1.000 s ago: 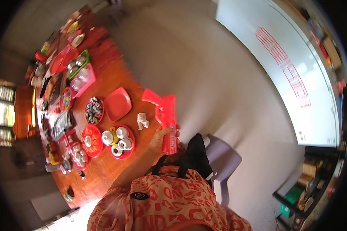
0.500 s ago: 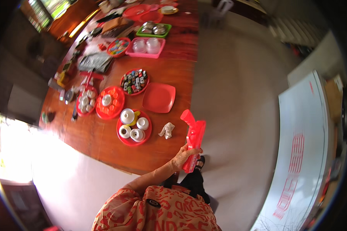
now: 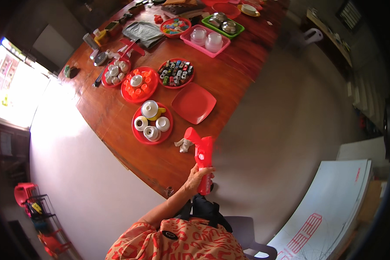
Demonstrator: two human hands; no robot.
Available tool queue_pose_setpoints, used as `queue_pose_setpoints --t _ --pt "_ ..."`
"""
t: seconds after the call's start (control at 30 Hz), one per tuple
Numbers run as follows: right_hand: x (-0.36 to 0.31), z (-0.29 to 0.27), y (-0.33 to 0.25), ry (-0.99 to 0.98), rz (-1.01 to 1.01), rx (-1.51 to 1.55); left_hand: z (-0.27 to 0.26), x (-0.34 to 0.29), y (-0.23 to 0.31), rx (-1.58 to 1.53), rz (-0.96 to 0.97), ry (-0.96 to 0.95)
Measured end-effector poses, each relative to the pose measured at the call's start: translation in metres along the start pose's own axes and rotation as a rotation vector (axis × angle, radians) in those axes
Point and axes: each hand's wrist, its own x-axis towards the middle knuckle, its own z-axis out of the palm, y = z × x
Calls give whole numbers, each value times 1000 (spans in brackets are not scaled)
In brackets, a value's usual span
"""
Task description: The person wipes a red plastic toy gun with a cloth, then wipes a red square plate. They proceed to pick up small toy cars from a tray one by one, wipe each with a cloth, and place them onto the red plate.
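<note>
Grip of the left hand (image 3: pixel 196 177) is closed around a red toy gun (image 3: pixel 203 160), raised by the edge of the surface (image 3: pixel 225 78), not yet set down; crumpled white tissue (image 3: pixel 184 146) and square red plate (image 3: pixel 194 104) lie nearby. The right hand is unseen.

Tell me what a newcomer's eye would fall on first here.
Likely the bright red gun-shaped toy in the person's left hand, at the middle of the view beside the table. Next might come the toy cars, packed into a round red container farther back on the table, and the large white panel with red markings at lower right.
</note>
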Motion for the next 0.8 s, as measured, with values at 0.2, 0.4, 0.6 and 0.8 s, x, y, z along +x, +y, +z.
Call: queue_pose_setpoints --t 0.2,0.4,0.6,0.8 --pt "17 -60 43 -128 -65 -330 -2 17 9 -50 100 77" --pt "50 -141 74 -290 -103 -618 10 52 49 -249 200 144" --pt "89 -230 39 33 -366 -728 4 74 63 -342 229 270" --pt "160 -275 14 -3 -414 -798 16 94 70 -272 214 304"
